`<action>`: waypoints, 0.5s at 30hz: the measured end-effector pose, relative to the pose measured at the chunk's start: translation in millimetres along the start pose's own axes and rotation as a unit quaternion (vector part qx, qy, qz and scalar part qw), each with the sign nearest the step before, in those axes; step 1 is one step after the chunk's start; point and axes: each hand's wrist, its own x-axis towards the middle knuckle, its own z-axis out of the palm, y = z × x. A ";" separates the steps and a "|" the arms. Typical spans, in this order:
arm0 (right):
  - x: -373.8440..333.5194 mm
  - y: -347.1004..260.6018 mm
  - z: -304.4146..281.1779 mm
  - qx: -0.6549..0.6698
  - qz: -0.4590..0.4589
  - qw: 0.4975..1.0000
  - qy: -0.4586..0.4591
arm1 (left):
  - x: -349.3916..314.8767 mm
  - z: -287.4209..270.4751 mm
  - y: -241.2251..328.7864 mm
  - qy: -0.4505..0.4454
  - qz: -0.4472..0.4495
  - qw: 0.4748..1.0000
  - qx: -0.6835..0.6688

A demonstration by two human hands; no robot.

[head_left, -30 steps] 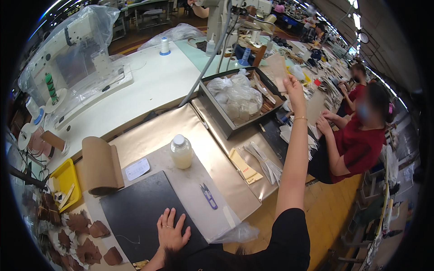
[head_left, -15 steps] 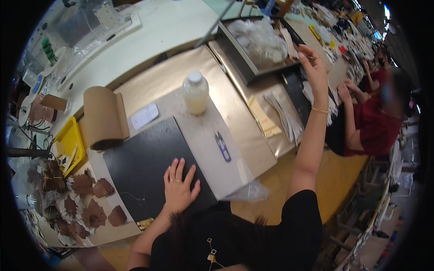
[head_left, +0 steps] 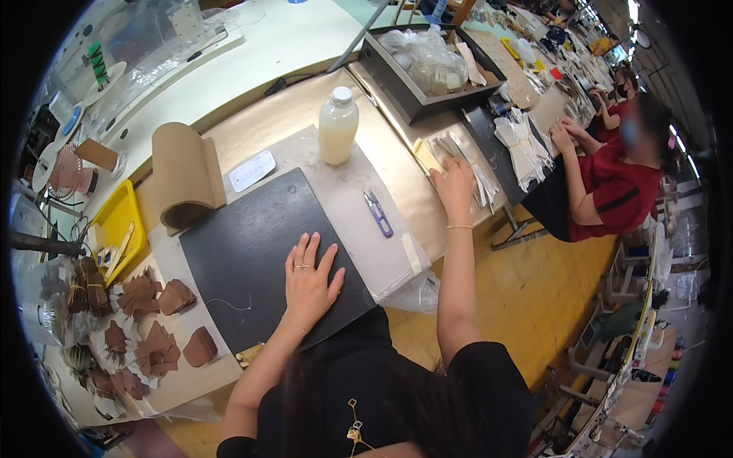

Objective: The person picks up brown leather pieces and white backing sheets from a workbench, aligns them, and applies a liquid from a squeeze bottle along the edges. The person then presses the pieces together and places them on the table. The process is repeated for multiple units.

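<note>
My left hand [head_left: 309,281] lies flat, fingers spread, on a black mat [head_left: 252,248] on the worktable. My right hand [head_left: 453,185] reaches out to the right and rests on a pile of thin pale strips [head_left: 458,156] near the table's edge; whether it grips any is unclear. Purple thread snips [head_left: 379,213] lie on the grey sheet between my hands. A plastic bottle of milky liquid [head_left: 337,126] stands beyond the mat.
A brown paper roll [head_left: 183,175] and a yellow tray [head_left: 116,229] sit at the left, with brown leather pieces [head_left: 145,320] below. A dark bin of plastic bags [head_left: 427,69] stands farther back. A person in red [head_left: 618,183] works at the right.
My right hand has come down from raised high near the bin to the pile of strips. My left hand stays on the black mat. The view has tilted down.
</note>
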 end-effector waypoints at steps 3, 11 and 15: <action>28.0 -11.8 9.4 -0.002 0.007 1.000 -0.017 | -1.7 0.4 -1.4 0.005 0.001 1.000 -0.007; 27.5 -73.0 -58.5 0.265 -0.039 0.963 0.018 | -1.2 -3.1 -3.2 0.008 0.007 1.000 -0.027; -33.8 -148.4 -110.9 0.417 -0.056 0.895 -0.146 | -5.9 -2.5 -9.2 0.034 0.006 0.994 -0.105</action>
